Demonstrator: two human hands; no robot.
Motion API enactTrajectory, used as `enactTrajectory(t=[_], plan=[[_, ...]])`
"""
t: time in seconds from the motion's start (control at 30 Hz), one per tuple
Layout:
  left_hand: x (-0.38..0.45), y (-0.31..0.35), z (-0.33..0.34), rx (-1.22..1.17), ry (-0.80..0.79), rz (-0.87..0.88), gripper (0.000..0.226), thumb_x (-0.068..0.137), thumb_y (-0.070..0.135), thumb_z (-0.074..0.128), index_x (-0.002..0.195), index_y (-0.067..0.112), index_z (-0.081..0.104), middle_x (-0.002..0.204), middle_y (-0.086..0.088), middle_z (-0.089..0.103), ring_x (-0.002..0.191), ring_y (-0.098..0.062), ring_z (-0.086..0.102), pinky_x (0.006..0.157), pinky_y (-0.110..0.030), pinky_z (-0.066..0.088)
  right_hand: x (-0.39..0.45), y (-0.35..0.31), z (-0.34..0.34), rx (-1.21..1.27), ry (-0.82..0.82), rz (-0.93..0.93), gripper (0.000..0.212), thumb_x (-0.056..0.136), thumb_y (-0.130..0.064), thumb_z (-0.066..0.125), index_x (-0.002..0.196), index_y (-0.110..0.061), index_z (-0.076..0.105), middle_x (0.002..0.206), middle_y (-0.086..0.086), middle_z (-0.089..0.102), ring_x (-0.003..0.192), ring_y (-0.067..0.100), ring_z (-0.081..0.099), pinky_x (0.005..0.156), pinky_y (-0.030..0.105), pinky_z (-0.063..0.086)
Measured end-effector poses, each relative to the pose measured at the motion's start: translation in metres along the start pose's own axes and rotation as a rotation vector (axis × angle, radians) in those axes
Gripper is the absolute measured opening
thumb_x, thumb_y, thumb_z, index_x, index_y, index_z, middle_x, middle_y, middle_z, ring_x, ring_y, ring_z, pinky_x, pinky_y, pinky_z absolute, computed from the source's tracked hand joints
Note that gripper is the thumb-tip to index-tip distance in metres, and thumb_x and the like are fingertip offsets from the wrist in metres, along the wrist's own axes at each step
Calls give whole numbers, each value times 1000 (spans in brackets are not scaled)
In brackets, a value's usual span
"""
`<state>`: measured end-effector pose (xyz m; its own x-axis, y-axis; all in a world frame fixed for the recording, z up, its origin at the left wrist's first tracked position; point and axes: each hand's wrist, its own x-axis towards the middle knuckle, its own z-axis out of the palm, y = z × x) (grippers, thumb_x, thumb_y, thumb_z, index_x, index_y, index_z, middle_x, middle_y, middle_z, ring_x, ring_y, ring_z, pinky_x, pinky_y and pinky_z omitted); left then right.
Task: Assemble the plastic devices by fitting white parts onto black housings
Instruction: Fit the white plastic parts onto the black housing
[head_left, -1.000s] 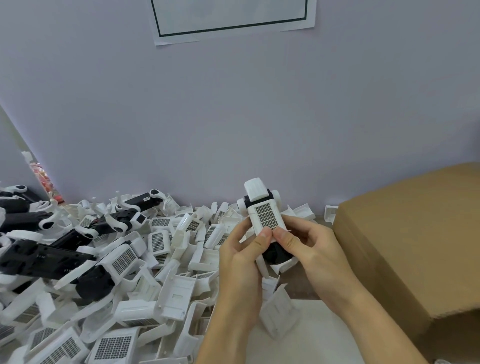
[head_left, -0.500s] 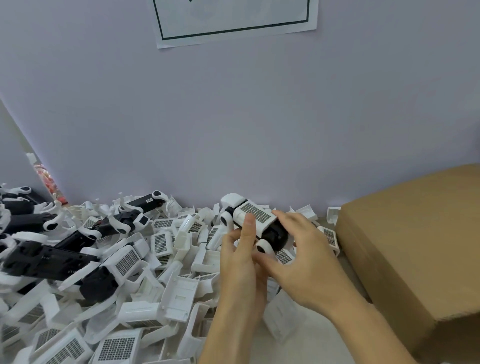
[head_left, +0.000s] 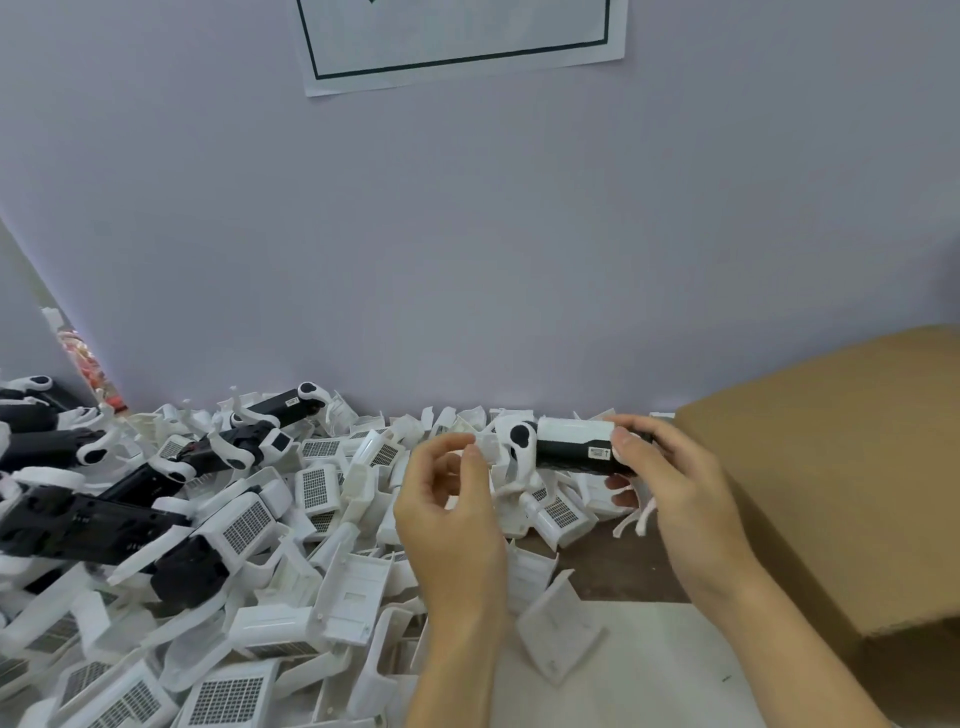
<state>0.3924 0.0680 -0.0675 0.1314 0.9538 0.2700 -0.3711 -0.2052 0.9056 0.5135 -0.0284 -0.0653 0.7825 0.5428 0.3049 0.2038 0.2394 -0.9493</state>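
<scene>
My right hand (head_left: 675, 483) grips a device (head_left: 571, 448) by its right end, thumb on top and fingers underneath. The device is a black housing with a white cover along its top and a white rounded cap at its left end. It lies level above the pile, near the wall. My left hand (head_left: 447, 509) hovers just left of the device with loosely curled fingers and nothing held. A heap of loose white grille parts (head_left: 317, 486) covers the table below and to the left.
Several black housings with white pieces (head_left: 78, 525) lie at the far left. A brown cardboard box (head_left: 831, 467) stands close on the right. The lilac wall carries a paper sheet (head_left: 462, 41). A white table surface (head_left: 649, 675) shows in front.
The device went from upright between both hands to lying level and moved right. My left hand let go of it; my right hand now holds it alone.
</scene>
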Motion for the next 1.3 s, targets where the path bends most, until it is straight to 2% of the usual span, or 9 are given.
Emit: enactTrajectory(t=[0.13, 0.23, 0.33, 0.5, 0.7, 0.87, 0.97, 1.07, 1.3], plan=[[-1, 2, -1, -2, -80, 1, 27, 97, 14, 61, 101, 38, 72, 102, 19, 70, 91, 3, 64, 72, -16, 51, 0, -1, -2, 228, -16, 104, 25, 96, -21, 53, 96, -5, 73, 87, 11, 68, 75, 24, 57, 67, 38, 45], [-3, 7, -1, -228, -287, -244, 25, 95, 17, 64, 114, 31, 74, 118, 6, 73, 109, -11, 68, 87, -31, 52, -3, -8, -3, 451, -145, 311, 30, 83, -34, 58, 79, -10, 74, 79, 13, 63, 64, 26, 57, 63, 39, 42], [-4, 12, -1, -379, -390, -324, 38, 87, 25, 72, 123, 11, 70, 116, -10, 74, 109, -25, 69, 97, -41, 52, -6, -10, -4, 566, -300, 444, 36, 85, -37, 55, 92, -6, 71, 90, 20, 61, 66, 31, 55, 59, 38, 45], [-4, 14, -1, -423, -391, -301, 42, 81, 24, 70, 120, 8, 71, 107, -10, 75, 97, -21, 71, 84, -35, 56, -7, -12, -5, 565, -369, 468, 43, 93, -37, 46, 85, -9, 77, 88, 20, 63, 65, 29, 54, 56, 34, 44], [-2, 14, 0, -443, -400, -329, 18, 83, 25, 69, 96, 23, 80, 101, -3, 77, 89, -15, 73, 76, -29, 60, -4, -22, -6, 450, -273, 367, 37, 91, -34, 50, 78, -8, 72, 85, 18, 58, 69, 33, 51, 61, 37, 40], [1, 14, -2, -469, -383, -356, 17, 82, 26, 64, 81, 21, 80, 86, -1, 74, 75, -15, 69, 67, -27, 57, 1, -38, -15, 228, -246, 154, 43, 78, -40, 59, 96, -3, 72, 85, 12, 67, 71, 22, 62, 59, 31, 50], [-1, 15, -3, -447, -423, -420, 30, 83, 40, 63, 86, 15, 79, 97, -10, 74, 82, -24, 69, 73, -36, 57, 0, -46, -23, 39, -285, 49, 42, 71, -45, 65, 101, -17, 72, 101, 14, 69, 87, 25, 64, 75, 40, 51], [-2, 15, -3, -368, -472, -438, 24, 75, 39, 70, 82, 17, 79, 96, -10, 76, 82, -24, 73, 65, -33, 60, -2, -52, -28, -130, -352, 0, 37, 71, -40, 81, 104, -25, 72, 107, 6, 70, 96, 20, 66, 79, 37, 52], [4, 11, -7, -275, -379, -440, 34, 69, 40, 74, 83, 8, 75, 84, -15, 70, 70, -25, 68, 65, -37, 59, -7, -65, -32, -475, -466, 54, 18, 89, -29, 74, 106, -32, 70, 108, -13, 71, 102, 7, 68, 94, 28, 52]])
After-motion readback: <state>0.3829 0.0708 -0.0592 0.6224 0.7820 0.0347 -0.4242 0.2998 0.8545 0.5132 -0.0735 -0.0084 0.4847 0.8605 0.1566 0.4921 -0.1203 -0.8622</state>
